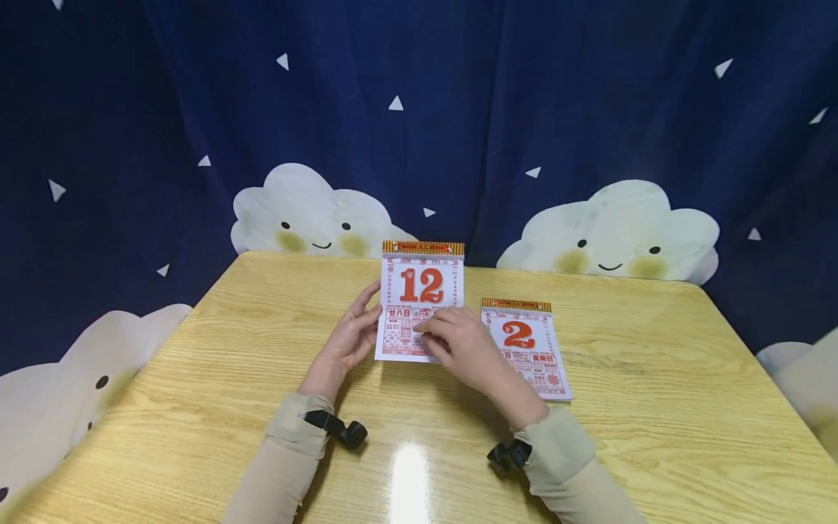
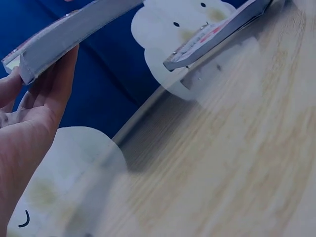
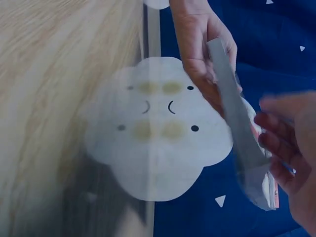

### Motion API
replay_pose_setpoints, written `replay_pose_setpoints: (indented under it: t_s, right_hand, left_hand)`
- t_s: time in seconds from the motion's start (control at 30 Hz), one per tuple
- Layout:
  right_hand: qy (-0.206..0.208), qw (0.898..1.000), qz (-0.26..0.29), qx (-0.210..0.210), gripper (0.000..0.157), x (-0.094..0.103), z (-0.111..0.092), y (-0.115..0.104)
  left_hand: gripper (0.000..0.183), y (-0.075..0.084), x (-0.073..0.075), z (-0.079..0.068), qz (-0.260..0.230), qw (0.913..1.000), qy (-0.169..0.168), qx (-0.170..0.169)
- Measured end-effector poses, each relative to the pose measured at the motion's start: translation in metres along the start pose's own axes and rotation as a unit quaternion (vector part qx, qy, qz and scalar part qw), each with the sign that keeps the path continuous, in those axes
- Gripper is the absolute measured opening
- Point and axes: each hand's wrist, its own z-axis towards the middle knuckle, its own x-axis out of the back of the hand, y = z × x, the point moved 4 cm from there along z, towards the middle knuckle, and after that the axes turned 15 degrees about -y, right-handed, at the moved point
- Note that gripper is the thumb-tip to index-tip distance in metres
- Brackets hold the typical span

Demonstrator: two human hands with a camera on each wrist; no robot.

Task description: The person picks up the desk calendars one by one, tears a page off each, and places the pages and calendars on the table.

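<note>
My left hand (image 1: 350, 340) holds up a thick tear-off calendar (image 1: 422, 285) by its left side, with a large red 12 on the front page and a red-and-gold strip along the top. In the left wrist view, the thumb is on one face of the calendar (image 2: 69, 35) and the fingers are behind it. My right hand (image 1: 466, 346) is over the lower right part of the page, its fingers loosely bent; whether they touch the paper is unclear. A second calendar (image 1: 520, 335) showing a red 2 lies on the table, partly hidden behind the right forearm.
The wooden table (image 1: 655, 407) reaches back to a dark blue curtain (image 1: 458, 109) with white triangles and smiling clouds. A bright glare spot lies on the tabletop near the front. Each wrist wears a black camera strap.
</note>
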Motion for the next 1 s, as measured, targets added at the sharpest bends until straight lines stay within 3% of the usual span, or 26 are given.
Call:
replay_pose_setpoints:
  t_s: [0.2, 0.43, 0.6, 1.0]
  right_hand:
    - [-0.051, 0.998, -0.005, 0.028, 0.028, -0.011, -0.002, -0.005]
    - [-0.07, 0.997, -0.023, 0.022, 0.02, -0.014, -0.002, -0.007]
    - [-0.072, 0.997, -0.02, 0.019, 0.017, -0.015, -0.002, -0.008]
    - [-0.049, 0.998, -0.037, 0.023, 0.012, -0.011, -0.002, -0.013]
  left_hand:
    - [0.042, -0.001, -0.003, 0.001, 0.006, 0.9999, -0.002, 0.009]
    - [0.043, -0.001, -0.003, 0.002, 0.015, 0.9997, 0.009, 0.019]
    - [0.042, 0.0, 0.0, 0.001, 0.015, 0.9994, 0.02, 0.021]
    - [0.042, 0.002, 0.001, 0.003, 0.009, 0.9999, 0.006, 0.011]
